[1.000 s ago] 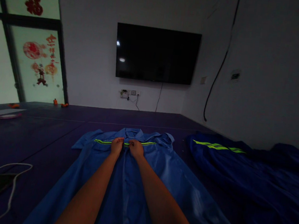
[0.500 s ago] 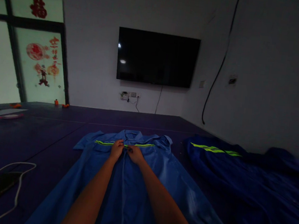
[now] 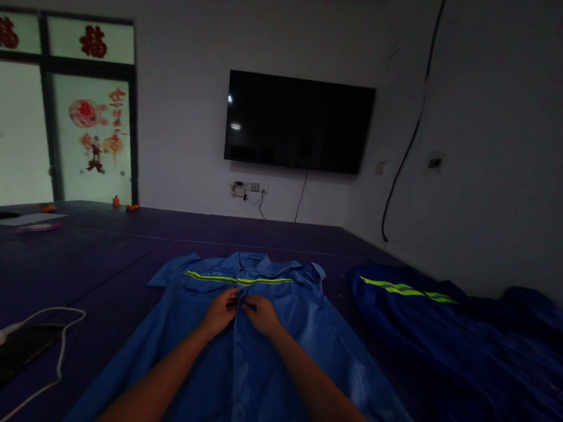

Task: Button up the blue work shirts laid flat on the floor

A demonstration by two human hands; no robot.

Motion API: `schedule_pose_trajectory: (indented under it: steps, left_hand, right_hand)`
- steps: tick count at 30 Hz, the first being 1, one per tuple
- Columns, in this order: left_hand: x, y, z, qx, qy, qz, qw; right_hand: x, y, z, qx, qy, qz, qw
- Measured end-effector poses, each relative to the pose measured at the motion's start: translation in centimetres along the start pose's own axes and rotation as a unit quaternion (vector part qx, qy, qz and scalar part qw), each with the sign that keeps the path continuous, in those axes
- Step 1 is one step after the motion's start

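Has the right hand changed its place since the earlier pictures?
Yes, down the blue shirt: the right hand earlier overlapped the yellow-green stripe; now it is below it, farther from the wall television.

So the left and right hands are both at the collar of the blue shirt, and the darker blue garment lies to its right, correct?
Not quite: the head view shows the left hand and right hand at the centre front of the blue shirt, just below the yellow-green stripe, not at the collar. The darker blue garment does lie to its right.
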State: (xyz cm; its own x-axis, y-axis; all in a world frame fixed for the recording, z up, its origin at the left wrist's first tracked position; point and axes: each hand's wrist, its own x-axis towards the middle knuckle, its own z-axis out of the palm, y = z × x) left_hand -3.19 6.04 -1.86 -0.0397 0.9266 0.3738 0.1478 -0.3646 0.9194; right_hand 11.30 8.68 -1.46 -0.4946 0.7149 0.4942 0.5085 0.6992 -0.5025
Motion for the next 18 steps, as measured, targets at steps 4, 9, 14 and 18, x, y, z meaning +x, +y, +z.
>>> schedule_pose_trajectory:
  steps: [4, 9, 14, 18]
  left_hand:
    - [-0.2, 0.7, 0.0, 0.142, 0.022, 0.046, 0.989]
    - [-0.2, 1.0, 0.1, 0.293, 0.014, 0.090, 0.952]
    - [0.1, 0.9, 0.3, 0.328, -0.018, 0.114, 0.938]
    - [0.2, 1.2, 0.2, 0.314, -0.025, 0.114, 0.942]
  right_hand:
    - [0.2, 0.0, 0.2, -0.006, 0.019, 0.016, 1.000]
    - [0.5, -0.2, 0.6, -0.010, 0.053, 0.079, 0.995]
    - [0.8, -0.5, 1.2, 0.017, 0.104, 0.139, 0.985]
    - [1.2, 0.1, 1.2, 0.041, 0.118, 0.170, 0.977]
